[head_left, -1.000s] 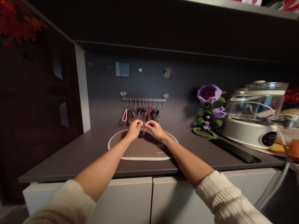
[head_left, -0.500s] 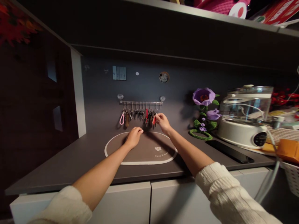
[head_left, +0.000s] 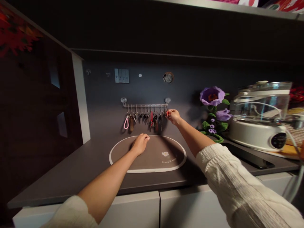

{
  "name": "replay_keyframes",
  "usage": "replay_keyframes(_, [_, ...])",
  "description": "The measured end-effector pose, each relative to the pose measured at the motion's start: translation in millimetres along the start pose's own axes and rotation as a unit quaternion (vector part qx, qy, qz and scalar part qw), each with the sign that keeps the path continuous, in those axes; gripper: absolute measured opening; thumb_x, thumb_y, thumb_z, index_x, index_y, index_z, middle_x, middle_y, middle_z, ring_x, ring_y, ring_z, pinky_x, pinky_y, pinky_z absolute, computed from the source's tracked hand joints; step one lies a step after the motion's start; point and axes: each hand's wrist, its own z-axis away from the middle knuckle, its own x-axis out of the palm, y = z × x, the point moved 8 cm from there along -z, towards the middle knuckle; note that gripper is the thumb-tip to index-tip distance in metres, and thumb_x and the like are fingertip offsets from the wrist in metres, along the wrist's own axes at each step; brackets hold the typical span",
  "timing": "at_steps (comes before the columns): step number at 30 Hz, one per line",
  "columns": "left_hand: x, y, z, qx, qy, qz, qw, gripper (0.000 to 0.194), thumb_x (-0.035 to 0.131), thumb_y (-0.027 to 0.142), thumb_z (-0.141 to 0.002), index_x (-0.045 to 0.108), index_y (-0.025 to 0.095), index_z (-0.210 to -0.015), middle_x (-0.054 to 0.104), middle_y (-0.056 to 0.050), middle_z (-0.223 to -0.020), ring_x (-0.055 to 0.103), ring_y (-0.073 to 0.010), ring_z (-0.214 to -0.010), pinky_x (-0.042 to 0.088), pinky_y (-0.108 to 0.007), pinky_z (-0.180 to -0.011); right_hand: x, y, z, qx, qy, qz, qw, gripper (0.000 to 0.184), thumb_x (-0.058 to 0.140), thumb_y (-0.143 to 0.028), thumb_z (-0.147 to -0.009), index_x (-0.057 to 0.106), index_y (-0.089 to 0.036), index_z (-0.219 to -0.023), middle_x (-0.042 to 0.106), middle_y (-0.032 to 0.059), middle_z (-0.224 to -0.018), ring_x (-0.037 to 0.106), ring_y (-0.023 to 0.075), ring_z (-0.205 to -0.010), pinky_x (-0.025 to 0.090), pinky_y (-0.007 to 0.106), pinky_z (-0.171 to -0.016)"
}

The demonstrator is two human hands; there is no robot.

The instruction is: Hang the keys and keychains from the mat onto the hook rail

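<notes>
A clear hook rail [head_left: 145, 105] is fixed to the dark wall by two suction cups, with several bunches of keys [head_left: 144, 118] hanging from it. Among them are a pink loop strap [head_left: 126, 122] and a brown fob [head_left: 131, 123]. At the rail's right end my right hand [head_left: 174, 117] pinches a red key tag [head_left: 167, 113]; whether its ring sits on the hook cannot be made out. My left hand [head_left: 140, 144], fingers curled together, is low over the brown oval mat [head_left: 152, 161], with nothing visible in it.
To the right stand a purple crochet flower [head_left: 212, 96] and a white appliance with a clear top [head_left: 257, 131]. A black phone-like slab [head_left: 249, 156] lies on the counter [head_left: 78, 171]. A shelf [head_left: 166, 34] overhangs the work area.
My right hand has moved right and slightly up with the red key tag, from among the hanging keys to the rail's right end. The left hand has stayed over the mat.
</notes>
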Motion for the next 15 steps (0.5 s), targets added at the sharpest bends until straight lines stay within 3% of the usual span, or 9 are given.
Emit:
replay_keyframes(9, [1.2, -3, -1, -0.007, -0.002, 0.003, 1.0, 0.021, 0.04, 0.024, -0.083, 0.059, 0.017, -0.077, 0.059, -0.006, -0.084, 0.052, -0.0159, -0.084, 0.039, -0.028, -0.08, -3, 14, -5, 0.01, 0.005, -0.014, 1.0, 0.02, 0.048, -0.006, -0.068, 0.043, -0.015, -0.05, 0.04, -0.004, -0.04, 0.038, 0.0041, -0.036, 0.037, 0.017, -0.041])
replay_keyframes(15, [0.5, -6, 0, -0.021, 0.001, 0.013, 1.0, 0.021, 0.041, 0.025, -0.082, 0.06, 0.017, -0.081, 0.059, -0.005, -0.085, 0.053, -0.0152, -0.083, 0.04, -0.027, -0.079, -5, 25, 3, 0.031, 0.005, -0.028, 0.999, 0.015, 0.045, -0.003, -0.066, 0.046, -0.015, -0.057, 0.048, -0.0028, -0.048, 0.047, 0.005, -0.042, 0.044, 0.018, -0.048])
